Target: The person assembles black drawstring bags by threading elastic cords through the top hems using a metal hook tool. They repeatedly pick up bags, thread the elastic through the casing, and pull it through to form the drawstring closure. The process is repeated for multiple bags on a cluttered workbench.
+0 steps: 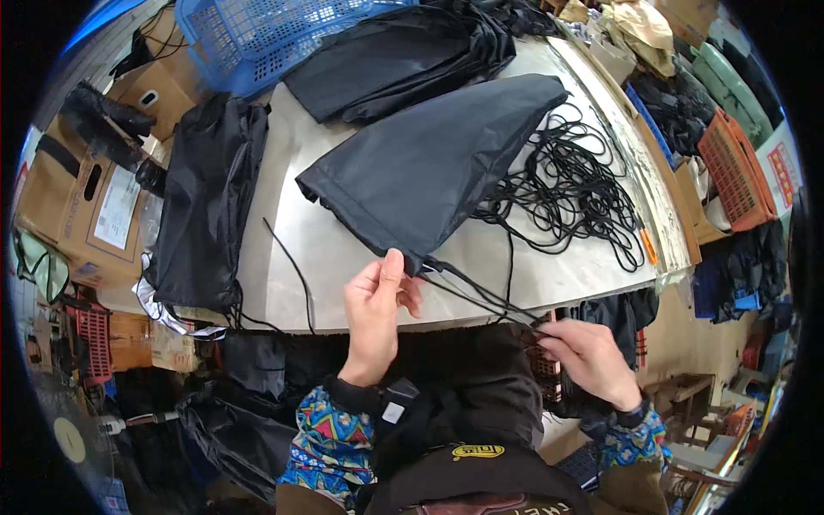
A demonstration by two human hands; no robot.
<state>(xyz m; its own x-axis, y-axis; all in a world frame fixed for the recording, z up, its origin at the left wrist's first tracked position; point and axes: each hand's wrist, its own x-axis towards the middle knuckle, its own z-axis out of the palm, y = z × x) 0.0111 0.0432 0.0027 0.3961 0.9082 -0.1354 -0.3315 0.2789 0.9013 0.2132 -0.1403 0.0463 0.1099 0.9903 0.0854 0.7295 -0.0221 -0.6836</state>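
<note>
The left hand point(375, 313) is up with its thumb and fingers pinched. The right hand point(588, 360) pinches too, lower down.

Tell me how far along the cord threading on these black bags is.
Done, by the look of it: a stack of black bags draped at the table's left edge. In hand: the left hand pinches the corner of the spread bag; the right hand pulls its cords taut. Left: the loose cord pile and more bags behind.

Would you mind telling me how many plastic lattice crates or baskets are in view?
3: a blue crate at the table's far left edge, an orange basket off its right side, and a red crate on the floor, lower left. Clutter may hide others.
</note>
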